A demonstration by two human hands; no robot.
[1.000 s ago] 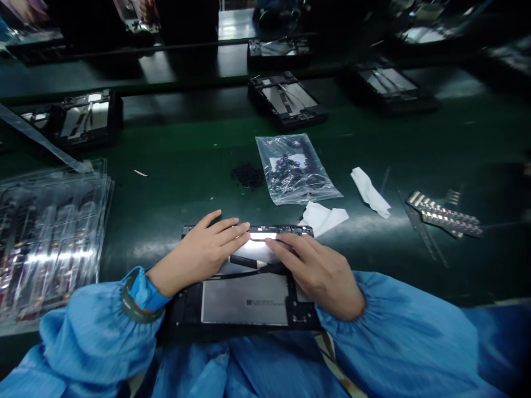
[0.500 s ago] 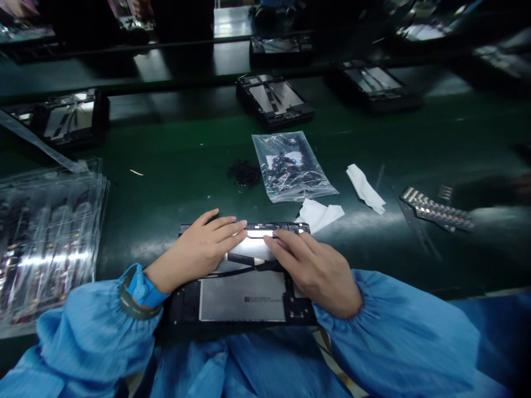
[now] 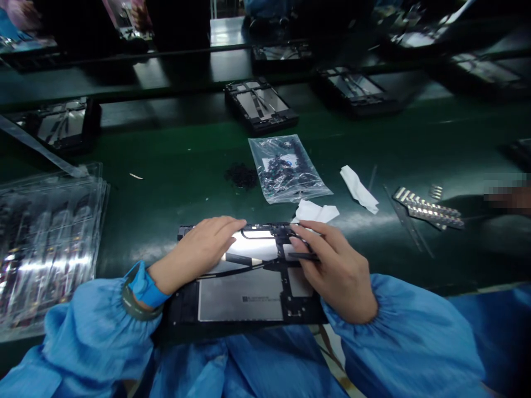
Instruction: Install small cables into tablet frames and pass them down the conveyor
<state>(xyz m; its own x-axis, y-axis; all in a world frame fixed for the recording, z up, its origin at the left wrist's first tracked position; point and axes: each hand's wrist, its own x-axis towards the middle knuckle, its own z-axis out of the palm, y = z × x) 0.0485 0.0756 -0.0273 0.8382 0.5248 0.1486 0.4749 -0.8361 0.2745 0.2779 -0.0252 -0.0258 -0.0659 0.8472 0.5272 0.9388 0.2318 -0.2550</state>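
Note:
An opened tablet-like device (image 3: 240, 296) lies in front of me, with a black frame, silver plates and a dark cable across its middle. Flat over its upper left part rests my left hand (image 3: 203, 246), fingers stretched out and tips at the top edge. My right hand (image 3: 338, 265) is bent over the upper right corner, its fingers curled round a slim black tool (image 3: 303, 256). The tool's point faces left, above the frame; its far end is hidden by the hand. A blue strap (image 3: 147, 286) circles my left wrist.
Beyond the device lie a clear bag of small black parts (image 3: 290, 168), a dark pile (image 3: 241, 175) and white papers (image 3: 359, 189). Strips of metal pieces (image 3: 429, 210) lie right, near another person's hand (image 3: 510, 199). Plastic trays (image 3: 45, 249) are stacked left; similar devices (image 3: 261, 105) stand farther back.
My right hand has moved right, from the device's upper middle to its upper right corner, and the slim black tool now shows. My left fingers have drawn together slightly, staying on the device.

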